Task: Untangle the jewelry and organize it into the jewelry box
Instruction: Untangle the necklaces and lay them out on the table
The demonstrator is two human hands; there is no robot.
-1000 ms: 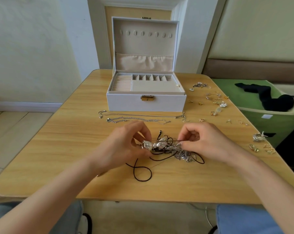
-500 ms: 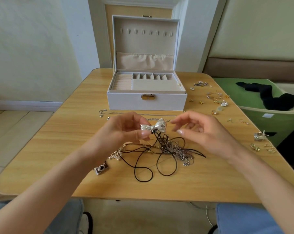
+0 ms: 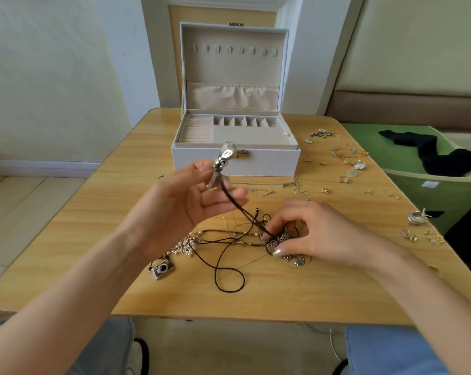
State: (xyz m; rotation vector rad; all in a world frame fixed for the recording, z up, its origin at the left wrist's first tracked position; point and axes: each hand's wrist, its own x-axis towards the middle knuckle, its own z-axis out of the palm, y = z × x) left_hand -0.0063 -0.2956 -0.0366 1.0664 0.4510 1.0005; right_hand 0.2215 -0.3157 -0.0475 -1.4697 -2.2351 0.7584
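Lifted higher in front of the jewelry box (image 3: 235,165), the left hand (image 3: 185,209) pinches the light bow pendant (image 3: 225,155) while the right hand (image 3: 318,234) pinches the soft, snaggy tangle (image 3: 281,242).

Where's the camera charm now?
In the head view, the camera charm lies on the table left of the black cord loop, just in front of the pearl strand.

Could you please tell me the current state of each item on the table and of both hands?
jewelry box: open, lid upright.
bow pendant: held above the table by the left hand, cord trailing into the tangle.
tangle: knotted, on the table, pinched by the right hand.
camera charm: lying on the table.
earrings: loose, scattered right of the box.
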